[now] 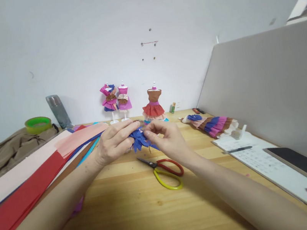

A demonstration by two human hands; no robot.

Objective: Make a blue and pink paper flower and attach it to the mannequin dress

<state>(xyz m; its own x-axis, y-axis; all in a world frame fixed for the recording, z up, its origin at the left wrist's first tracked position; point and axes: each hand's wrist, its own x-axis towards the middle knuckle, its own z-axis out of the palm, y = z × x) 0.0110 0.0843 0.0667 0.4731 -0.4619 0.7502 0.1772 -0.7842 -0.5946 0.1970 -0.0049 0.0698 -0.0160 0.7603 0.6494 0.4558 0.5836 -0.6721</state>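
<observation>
Between my two hands, above the wooden table, is a blue piece of crepe paper [139,141] with jagged, petal-like edges. My left hand [118,140] holds it from the left, fingers stretched across its top and thumb hidden. From the right, my right hand [166,136] pinches its edge between thumb and forefinger. Just below lies a pair of scissors [162,171] with one red and one yellow handle, blades pointing to the far left. Behind my hands stands a small dress form [154,105] in a brown top and red ruffled skirt.
Long crepe paper strips [32,180] cover the left side. Further back are a roll of tape [38,124], a bottle [59,112] and two more dressed forms [123,98]. At right lie another dressed form [211,124], a white board [250,158], a pen [239,149] and a dark tablet-like slab [304,165].
</observation>
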